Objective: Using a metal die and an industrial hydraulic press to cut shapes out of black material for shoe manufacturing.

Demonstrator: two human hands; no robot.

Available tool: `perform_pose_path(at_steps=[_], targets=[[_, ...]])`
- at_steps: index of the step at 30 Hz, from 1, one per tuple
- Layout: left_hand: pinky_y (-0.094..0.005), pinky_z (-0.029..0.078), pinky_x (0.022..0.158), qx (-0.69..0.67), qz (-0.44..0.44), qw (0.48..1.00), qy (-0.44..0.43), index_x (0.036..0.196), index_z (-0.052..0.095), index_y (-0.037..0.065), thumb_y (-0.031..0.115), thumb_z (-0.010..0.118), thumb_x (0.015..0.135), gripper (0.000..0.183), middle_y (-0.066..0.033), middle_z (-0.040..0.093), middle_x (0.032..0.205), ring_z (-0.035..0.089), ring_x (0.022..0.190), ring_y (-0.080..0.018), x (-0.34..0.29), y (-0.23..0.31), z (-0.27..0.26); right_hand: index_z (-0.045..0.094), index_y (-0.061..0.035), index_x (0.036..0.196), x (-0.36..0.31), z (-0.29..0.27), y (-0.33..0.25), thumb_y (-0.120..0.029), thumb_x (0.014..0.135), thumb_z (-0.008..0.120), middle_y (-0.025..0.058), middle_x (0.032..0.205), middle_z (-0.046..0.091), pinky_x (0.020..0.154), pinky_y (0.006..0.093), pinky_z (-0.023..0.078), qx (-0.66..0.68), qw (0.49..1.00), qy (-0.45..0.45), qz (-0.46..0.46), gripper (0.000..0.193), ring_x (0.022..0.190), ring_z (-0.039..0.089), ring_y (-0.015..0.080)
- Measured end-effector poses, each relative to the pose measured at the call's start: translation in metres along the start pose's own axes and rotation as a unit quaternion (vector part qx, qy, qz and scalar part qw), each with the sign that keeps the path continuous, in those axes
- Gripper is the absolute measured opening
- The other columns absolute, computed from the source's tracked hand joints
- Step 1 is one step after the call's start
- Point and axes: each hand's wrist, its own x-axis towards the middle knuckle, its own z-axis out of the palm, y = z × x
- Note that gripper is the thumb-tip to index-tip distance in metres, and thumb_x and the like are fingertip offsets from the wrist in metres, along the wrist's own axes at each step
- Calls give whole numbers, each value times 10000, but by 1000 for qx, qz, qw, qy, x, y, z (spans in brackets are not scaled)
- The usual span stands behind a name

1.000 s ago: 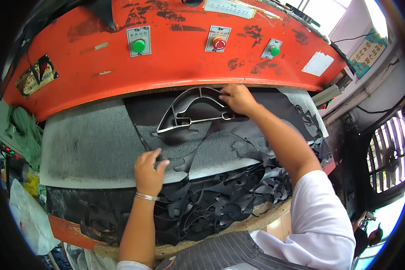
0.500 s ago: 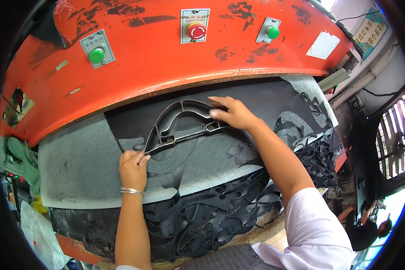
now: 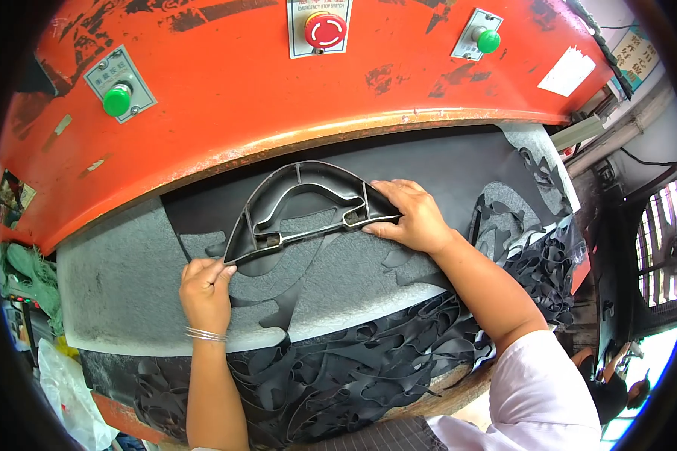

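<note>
A steel cutting die (image 3: 312, 231), curved along its far side with a straight bar across the near side, lies over a dark sheet (image 3: 444, 161) with cut-out openings. My left hand (image 3: 207, 289) pinches its left tip between thumb and fingers. At the opposite end my right hand (image 3: 421, 218) grips the right tip, thumb on the near side and fingers on the far side. Through the die's middle, grey board (image 3: 113, 278) shows beside the dark sheet.
An orange press beam (image 3: 241, 105) spans the far side, carrying a red emergency button (image 3: 326, 30) and two green ones. Dark offcuts (image 3: 353, 361) heap along the near edge. Plastic bagging (image 3: 71, 391) hangs at left. Another person (image 3: 613, 391) is at far right.
My right hand has gone from resting over the die's right part to gripping its right tip. The die sits slightly further left in view, my left hand still on it.
</note>
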Motion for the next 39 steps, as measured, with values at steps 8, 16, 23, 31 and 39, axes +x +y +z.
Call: perform_pose_path(at_steps=[8,16,23,31,39], targets=[[-316,464,693,-17,-12,1000,4,843,699,-31,40,740,732,138,-105,631,784,600,739,-228,-1,6,-3,585,-4,1185,-4,-7,-4,-410,687,786,148,1122,653,979,429,444,-11,1000,0,26,673,1062,597,378],[-282,488,685,-97,-72,992,28,1095,667,6,110,738,792,328,-91,632,912,596,773,-163,-10,14,-37,497,-24,1315,-16,-54,-30,-328,707,821,178,1306,524,1036,427,381,73,963,233,111,753,1220,488,338],[-357,419,621,19,201,944,260,749,595,-16,113,615,897,198,-124,542,723,513,650,-263,55,125,-116,309,7,1440,64,-183,-12,-299,967,512,242,1507,220,1136,467,168,-92,822,548,126,599,1407,206,368],[-419,396,536,4,121,992,-27,612,531,62,194,659,857,305,-124,502,620,498,580,-311,-102,133,-126,512,-10,1246,-84,-126,-116,-180,794,704,201,1256,520,1015,475,354,16,964,266,15,520,1185,472,383],[-352,508,783,47,131,942,-304,1009,696,81,463,745,729,476,-56,646,940,603,908,-250,-286,135,-122,619,-22,1122,-222,-75,-280,-460,743,719,76,966,609,758,349,446,122,948,-246,-159,588,882,565,239]])
